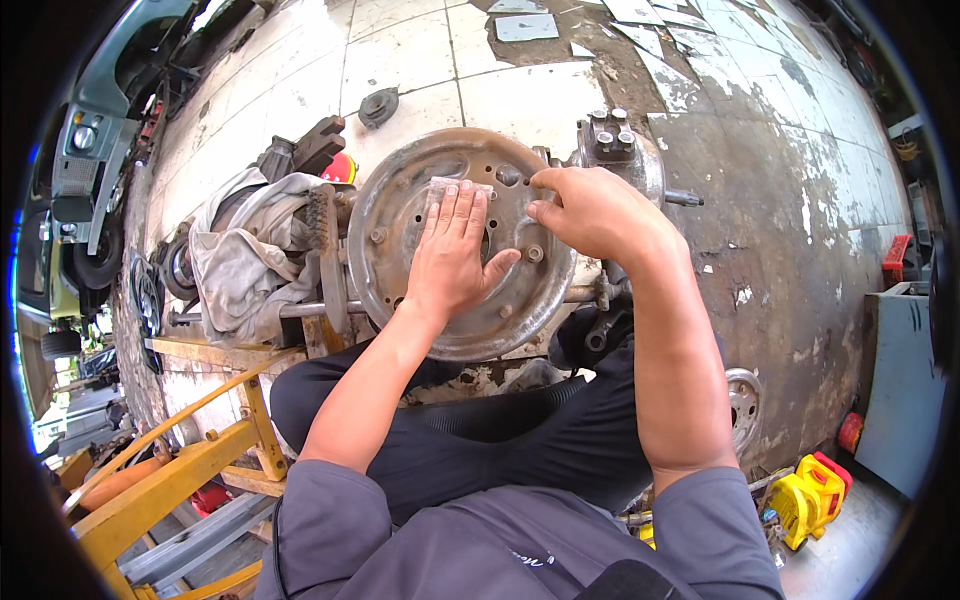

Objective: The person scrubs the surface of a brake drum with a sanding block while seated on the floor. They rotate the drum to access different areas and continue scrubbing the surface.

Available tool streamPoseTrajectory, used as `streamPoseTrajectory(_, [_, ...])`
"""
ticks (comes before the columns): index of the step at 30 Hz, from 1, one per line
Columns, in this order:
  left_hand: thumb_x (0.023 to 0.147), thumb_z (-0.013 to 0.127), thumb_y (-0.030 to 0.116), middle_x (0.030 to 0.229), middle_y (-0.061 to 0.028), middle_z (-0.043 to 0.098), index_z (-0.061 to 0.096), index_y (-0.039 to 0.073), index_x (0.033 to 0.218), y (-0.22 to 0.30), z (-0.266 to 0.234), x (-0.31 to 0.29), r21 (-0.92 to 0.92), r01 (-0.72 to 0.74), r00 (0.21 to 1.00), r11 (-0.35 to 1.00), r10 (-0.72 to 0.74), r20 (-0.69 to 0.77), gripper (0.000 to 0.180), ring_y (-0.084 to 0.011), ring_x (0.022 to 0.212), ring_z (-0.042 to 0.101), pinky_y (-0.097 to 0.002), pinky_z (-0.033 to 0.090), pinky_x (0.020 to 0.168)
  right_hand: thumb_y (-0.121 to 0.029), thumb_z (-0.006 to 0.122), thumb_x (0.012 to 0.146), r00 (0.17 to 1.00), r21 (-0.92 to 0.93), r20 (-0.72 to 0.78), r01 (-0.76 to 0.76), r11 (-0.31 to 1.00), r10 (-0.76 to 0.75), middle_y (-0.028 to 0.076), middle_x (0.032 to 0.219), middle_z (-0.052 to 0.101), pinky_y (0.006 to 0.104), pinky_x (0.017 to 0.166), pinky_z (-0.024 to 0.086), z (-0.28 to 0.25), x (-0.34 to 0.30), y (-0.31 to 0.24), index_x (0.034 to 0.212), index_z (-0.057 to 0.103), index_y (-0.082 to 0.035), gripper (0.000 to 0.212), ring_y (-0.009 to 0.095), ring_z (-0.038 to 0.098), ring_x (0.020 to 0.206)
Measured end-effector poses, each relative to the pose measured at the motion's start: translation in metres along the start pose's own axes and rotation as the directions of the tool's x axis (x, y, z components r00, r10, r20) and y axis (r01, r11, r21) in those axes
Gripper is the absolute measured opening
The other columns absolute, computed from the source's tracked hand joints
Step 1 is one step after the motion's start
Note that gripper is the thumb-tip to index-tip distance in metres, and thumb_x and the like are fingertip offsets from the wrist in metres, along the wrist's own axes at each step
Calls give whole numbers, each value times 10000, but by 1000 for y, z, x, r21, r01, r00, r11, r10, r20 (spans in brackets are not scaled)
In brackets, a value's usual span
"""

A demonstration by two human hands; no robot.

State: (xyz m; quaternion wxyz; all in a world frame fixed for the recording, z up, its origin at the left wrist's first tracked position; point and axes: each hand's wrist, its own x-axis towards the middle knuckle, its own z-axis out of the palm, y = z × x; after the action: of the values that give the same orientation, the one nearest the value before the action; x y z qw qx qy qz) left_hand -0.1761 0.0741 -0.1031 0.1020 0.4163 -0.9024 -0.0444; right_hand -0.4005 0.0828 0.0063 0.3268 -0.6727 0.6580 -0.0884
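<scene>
**Two hands on a rusty brake drum**

Lying at the far left, one crumpled grey rag (245, 255) drapes over the axle parts, within easy reach. Next, the left hand (452, 255) presses flat, fingers spread, pinning one small sheet of sandpaper (440, 187) against the brake drum (400, 215), which faces up in front of the knees. Further right, the right hand (590, 210) curls narrowly over the drum's upper rim, apparently steadying it. One yellow tool (805, 495) sits far right.
</scene>
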Motion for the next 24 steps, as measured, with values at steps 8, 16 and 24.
streamPoseTrajectory(8, [989, 524, 554, 1554, -291, 362, 379, -61, 1495, -1, 4, 24, 12, 67, 997, 998, -66, -43, 809, -415, 1478, 302, -510, 243, 1213, -282, 645, 939, 1000, 35, -9, 6, 999, -5, 217, 1103, 719, 433, 951, 514, 5, 0, 1, 1292, 632, -4, 450, 364, 672, 1078])
streamPoseTrajectory(16, [960, 537, 596, 1559, -281, 362, 392, -63, 1488, -4, 13, 33, -8, 110, 989, 994, -110, -95, 856, -425, 1471, 316, -521, 230, 1214, -290, 638, 944, 999, 18, 31, -34, 999, 34, 216, 1190, 688, 450, 1010, 489, -1, -3, -4, 1270, 659, -31, 417, 351, 637, 1160])
streamPoseTrajectory(24, [980, 519, 577, 1545, -308, 363, 399, -77, 1477, 1, 10, 6, -21, 39, 994, 999, -41, -103, 830, -433, 1461, 328, -522, 223, 1217, -284, 636, 944, 998, 1, 40, -55, 999, 55, 214, 1188, 689, 445, 1001, 492, -7, -5, -4, 1274, 658, -28, 419, 348, 639, 1157])
